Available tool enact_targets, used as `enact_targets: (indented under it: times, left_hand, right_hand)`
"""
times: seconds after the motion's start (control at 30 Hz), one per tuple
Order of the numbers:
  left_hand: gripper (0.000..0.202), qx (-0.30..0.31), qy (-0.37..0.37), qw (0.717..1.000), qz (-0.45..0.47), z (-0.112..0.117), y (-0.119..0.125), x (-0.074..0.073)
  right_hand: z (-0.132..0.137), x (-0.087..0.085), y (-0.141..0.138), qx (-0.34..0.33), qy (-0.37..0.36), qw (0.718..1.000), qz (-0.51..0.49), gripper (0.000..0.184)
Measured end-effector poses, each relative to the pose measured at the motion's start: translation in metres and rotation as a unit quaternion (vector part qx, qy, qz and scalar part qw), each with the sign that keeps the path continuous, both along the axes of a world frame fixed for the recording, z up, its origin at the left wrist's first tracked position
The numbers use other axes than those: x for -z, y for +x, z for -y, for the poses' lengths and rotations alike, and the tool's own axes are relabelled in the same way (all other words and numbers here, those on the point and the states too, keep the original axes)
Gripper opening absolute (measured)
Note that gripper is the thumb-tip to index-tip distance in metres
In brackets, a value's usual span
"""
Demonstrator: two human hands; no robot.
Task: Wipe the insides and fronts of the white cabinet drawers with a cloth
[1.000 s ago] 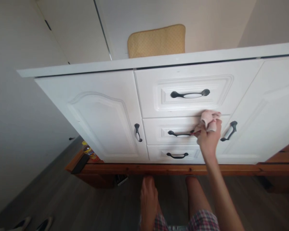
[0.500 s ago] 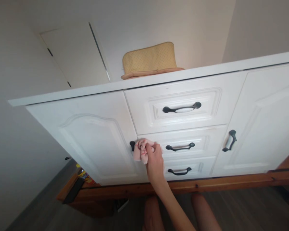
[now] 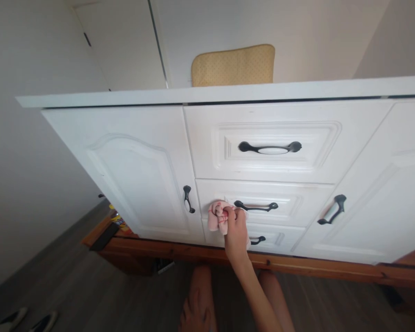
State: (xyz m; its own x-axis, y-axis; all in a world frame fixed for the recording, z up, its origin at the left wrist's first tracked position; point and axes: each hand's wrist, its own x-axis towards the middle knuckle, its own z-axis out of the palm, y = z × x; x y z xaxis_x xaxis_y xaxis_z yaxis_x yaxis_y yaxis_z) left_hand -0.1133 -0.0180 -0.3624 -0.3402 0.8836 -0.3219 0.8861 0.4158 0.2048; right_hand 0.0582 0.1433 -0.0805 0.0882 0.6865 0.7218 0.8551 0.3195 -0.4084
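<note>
Pink cloth (image 3: 216, 222) is held bunched in the right hand (image 3: 237, 230); fingers clamped on it. Cloth is located at the left end of the middle drawer (image 3: 290, 205), over the seam with the bottom drawer (image 3: 287, 240), just left of the middle drawer's handle (image 3: 256, 207). A bit of it is also seen past the hand's right side. Red marks are seen on the cloth; too small to be read as text or pattern.

Left end of the bottom handle (image 3: 259, 240) is covered by the hand. Left hand (image 3: 195, 316) is rested on the left leg (image 3: 202, 281), fingers slightly apart, lower part cut off by frame edge.

Labels: printing is carried by a yellow-capped bottle (image 3: 121, 221) on the wooden base (image 3: 180, 251), left of the white cabinet (image 3: 134, 184). Yellow and red areas can be made out; lettering is too blurred to be read. Bottle is partly hidden by the cabinet edge.

Top drawer (image 3: 202, 138) and its black handle (image 3: 269, 148), fitted with a white insert, are left uncovered. Dotted yellow piece (image 3: 233, 68) is seen above the cabinet top. Two shoes (image 3: 44, 321) are seen on the floor (image 3: 72, 281), bottom left.
</note>
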Motion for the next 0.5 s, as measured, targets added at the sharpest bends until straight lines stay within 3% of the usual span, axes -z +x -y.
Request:
enact_targets:
  times: [0.17, 0.33, 0.4, 0.5]
  left_hand:
    - [0.067, 0.028, 0.038, 0.999, -0.020, -0.001, -0.001, 0.003]
    - [0.063, 0.102, 0.114, 0.988, -0.004, -0.006, 0.003, -0.001]
    - [0.063, 0.106, 0.162, 0.980, 0.047, -0.011, 0.013, -0.013]
    - [0.061, 0.140, 0.219, 0.952, 0.162, -0.023, 0.039, -0.048]
  right_hand:
    - [0.010, 0.014, 0.063, 0.022, -0.029, 0.997, -0.074, 0.029]
    - [0.020, 0.016, 0.145, 0.088, 0.017, 0.980, -0.178, 0.040]
    - [0.027, 0.013, 0.172, 0.105, 0.015, 0.971, -0.214, 0.044]
    - [0.049, 0.005, 0.198, 0.070, -0.024, 0.956, -0.283, 0.045]
